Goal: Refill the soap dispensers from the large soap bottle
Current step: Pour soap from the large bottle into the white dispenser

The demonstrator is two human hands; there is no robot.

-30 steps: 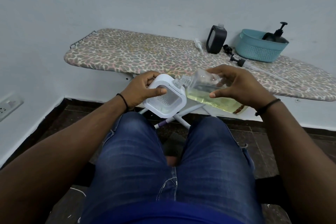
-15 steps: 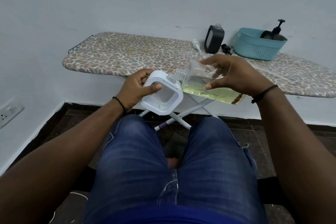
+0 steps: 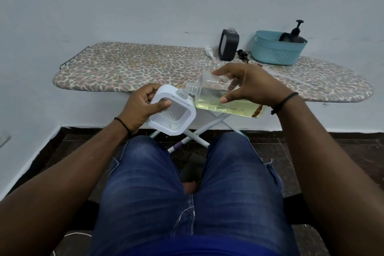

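The light was soft, even and rather dim, with a cool bluish cast over the wall [image 3: 187, 2]. No lamp or window showed, and no hard shadows fell; only a faint shade lay under the table [image 3: 128, 68] edge and darker gloom gathered on the floor [image 3: 311, 151] between the legs. A pale sheen ran along the clear soap bottle [image 3: 220, 97] and the white dispenser [image 3: 172, 114], without harsh glare. The centre was reasonably sharp. Wide-angle distortion bowed the table top and stretched the forearms toward the lower corners, where detail softened and the picture darkened. The jeans [image 3: 187, 193] showed mild smearing, as from compression.
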